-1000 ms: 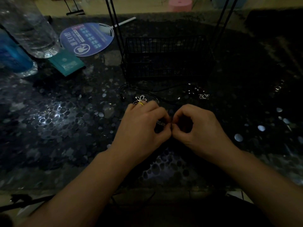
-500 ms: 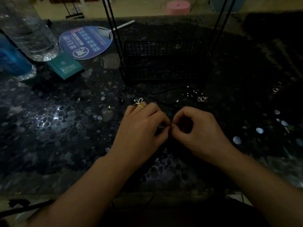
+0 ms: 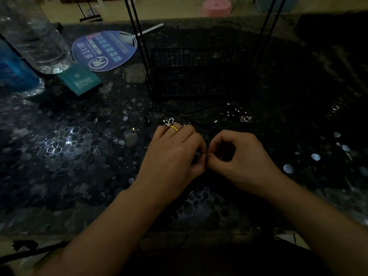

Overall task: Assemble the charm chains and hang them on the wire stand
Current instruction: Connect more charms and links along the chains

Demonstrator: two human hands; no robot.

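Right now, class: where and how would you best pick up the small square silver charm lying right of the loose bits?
Probably pinch the square charm by its outer edges from above. It seems to lie flat on the table, apart from the beads. The right hand is nearer, though busy.

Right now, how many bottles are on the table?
2: a clear bottle at far left, and a blue bottle beside it at the left edge. Both are cropped by the frame.

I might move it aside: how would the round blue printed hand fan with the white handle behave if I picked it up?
The round blue printed hand fan lies flat and looks thin, so probably light and slightly bendy. Its narrow white handle likely gives an easy grip. A push would probably slide it across the glossy tabletop, not roll.
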